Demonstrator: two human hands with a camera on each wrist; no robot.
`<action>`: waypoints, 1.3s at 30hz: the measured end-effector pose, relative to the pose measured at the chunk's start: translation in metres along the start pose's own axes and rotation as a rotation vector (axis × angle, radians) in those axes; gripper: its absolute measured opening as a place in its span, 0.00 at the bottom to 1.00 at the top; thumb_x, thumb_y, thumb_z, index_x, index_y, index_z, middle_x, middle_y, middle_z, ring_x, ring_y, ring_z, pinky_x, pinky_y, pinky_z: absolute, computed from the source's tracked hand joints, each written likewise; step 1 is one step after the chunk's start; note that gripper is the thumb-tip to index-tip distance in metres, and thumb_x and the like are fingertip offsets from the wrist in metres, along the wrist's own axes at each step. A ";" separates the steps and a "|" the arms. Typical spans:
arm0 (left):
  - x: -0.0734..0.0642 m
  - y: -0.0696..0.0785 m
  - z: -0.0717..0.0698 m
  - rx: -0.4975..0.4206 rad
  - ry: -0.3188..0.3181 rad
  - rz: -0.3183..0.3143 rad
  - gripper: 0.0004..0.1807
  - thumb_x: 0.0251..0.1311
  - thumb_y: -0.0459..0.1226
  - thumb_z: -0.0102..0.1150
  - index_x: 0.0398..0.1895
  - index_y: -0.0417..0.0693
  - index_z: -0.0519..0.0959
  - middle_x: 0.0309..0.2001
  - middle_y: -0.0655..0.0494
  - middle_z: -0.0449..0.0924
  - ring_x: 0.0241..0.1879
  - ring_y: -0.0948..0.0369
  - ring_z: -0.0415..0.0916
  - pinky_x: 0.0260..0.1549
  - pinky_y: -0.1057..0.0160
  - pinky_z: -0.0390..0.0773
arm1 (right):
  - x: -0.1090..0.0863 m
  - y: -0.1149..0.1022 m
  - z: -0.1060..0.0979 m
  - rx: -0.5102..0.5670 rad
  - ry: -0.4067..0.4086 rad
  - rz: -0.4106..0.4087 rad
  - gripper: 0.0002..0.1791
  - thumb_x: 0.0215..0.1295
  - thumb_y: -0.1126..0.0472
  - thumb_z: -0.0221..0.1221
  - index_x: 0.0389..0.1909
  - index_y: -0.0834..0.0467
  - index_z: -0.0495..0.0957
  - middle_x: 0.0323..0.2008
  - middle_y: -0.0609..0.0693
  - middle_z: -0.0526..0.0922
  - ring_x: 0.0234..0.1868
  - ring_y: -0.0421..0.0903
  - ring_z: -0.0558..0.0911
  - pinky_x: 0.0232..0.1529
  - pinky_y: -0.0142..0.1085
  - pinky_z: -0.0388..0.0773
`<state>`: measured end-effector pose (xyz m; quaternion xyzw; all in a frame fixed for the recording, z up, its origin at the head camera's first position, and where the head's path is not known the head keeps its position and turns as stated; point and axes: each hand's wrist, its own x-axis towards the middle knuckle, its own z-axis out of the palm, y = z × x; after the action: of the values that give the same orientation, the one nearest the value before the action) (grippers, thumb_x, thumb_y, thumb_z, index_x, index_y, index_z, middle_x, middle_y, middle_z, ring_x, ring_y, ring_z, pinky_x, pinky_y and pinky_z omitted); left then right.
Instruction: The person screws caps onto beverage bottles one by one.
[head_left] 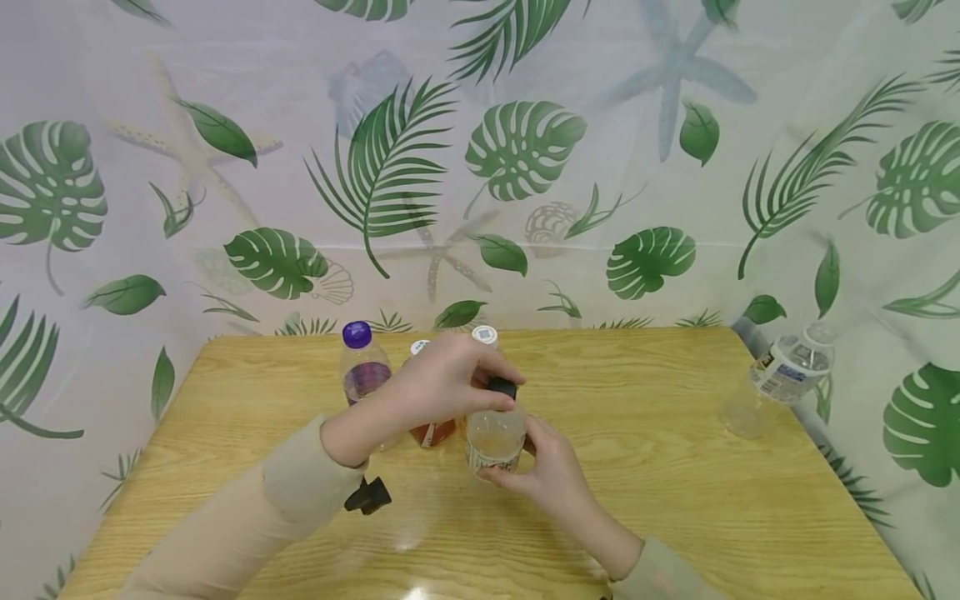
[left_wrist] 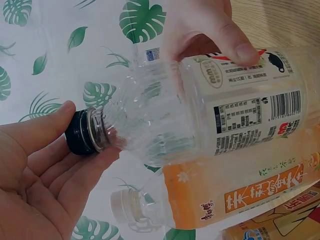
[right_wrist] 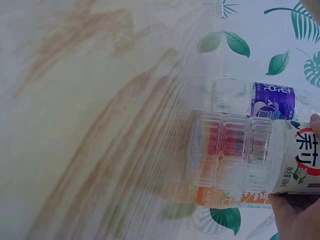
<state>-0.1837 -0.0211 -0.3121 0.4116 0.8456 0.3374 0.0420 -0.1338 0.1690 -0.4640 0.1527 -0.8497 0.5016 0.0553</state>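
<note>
The clear bottle [left_wrist: 150, 115] is upright over the table [head_left: 637, 475], just in front of the orange-labelled bottle [left_wrist: 245, 192]; the left hand [head_left: 444, 379] pinches its black cap [left_wrist: 79, 132], the right hand [head_left: 553, 473] grips it lower down. A slack grip could let it twist into that neighbour; hard squeezing could buckle it.

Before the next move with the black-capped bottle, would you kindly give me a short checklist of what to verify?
1. Left hand on the black cap: ok, pinching it.
2. Right hand on the black-capped bottle: ok, gripping its labelled body.
3. Black cap's tightness: cannot tell.
4. Liquid that might spill: ok, none shows.
5. Room around: not ok, the orange-labelled bottle stands close and might get knocked.
</note>
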 end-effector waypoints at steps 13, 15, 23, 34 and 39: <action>-0.009 -0.003 0.017 -0.006 0.027 -0.101 0.18 0.69 0.39 0.71 0.60 0.43 0.86 0.54 0.50 0.90 0.50 0.58 0.90 0.50 0.66 0.89 | -0.004 0.003 -0.002 -0.018 -0.019 -0.017 0.43 0.53 0.66 0.81 0.71 0.63 0.74 0.59 0.58 0.85 0.59 0.58 0.87 0.61 0.48 0.87; -0.012 -0.006 0.021 -0.018 0.041 -0.106 0.19 0.70 0.39 0.71 0.61 0.42 0.85 0.54 0.49 0.90 0.51 0.58 0.90 0.52 0.64 0.89 | -0.004 0.003 -0.002 -0.026 -0.016 -0.009 0.43 0.53 0.66 0.81 0.70 0.62 0.74 0.58 0.58 0.85 0.59 0.58 0.87 0.61 0.48 0.87; -0.024 -0.019 0.039 0.006 0.111 -0.123 0.19 0.64 0.41 0.76 0.56 0.46 0.86 0.53 0.52 0.91 0.57 0.53 0.88 0.60 0.54 0.87 | -0.004 -0.001 -0.001 -0.077 0.000 0.001 0.41 0.52 0.65 0.82 0.68 0.61 0.76 0.57 0.56 0.86 0.58 0.56 0.88 0.59 0.46 0.88; -0.041 -0.016 0.057 0.109 0.187 -0.176 0.31 0.55 0.42 0.83 0.62 0.47 0.82 0.57 0.52 0.88 0.55 0.54 0.88 0.53 0.54 0.89 | -0.005 -0.009 -0.003 -0.163 -0.003 -0.002 0.37 0.52 0.60 0.82 0.64 0.59 0.79 0.57 0.54 0.88 0.57 0.54 0.89 0.58 0.48 0.88; -0.046 -0.019 0.062 0.071 0.231 -0.227 0.34 0.55 0.42 0.82 0.66 0.49 0.81 0.59 0.52 0.88 0.55 0.55 0.87 0.50 0.57 0.89 | -0.004 -0.010 -0.004 -0.156 -0.005 0.004 0.37 0.52 0.59 0.83 0.63 0.59 0.79 0.56 0.55 0.88 0.57 0.54 0.89 0.58 0.47 0.88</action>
<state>-0.1444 -0.0294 -0.3802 0.2734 0.8972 0.3454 -0.0322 -0.1268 0.1686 -0.4547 0.1472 -0.8867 0.4336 0.0639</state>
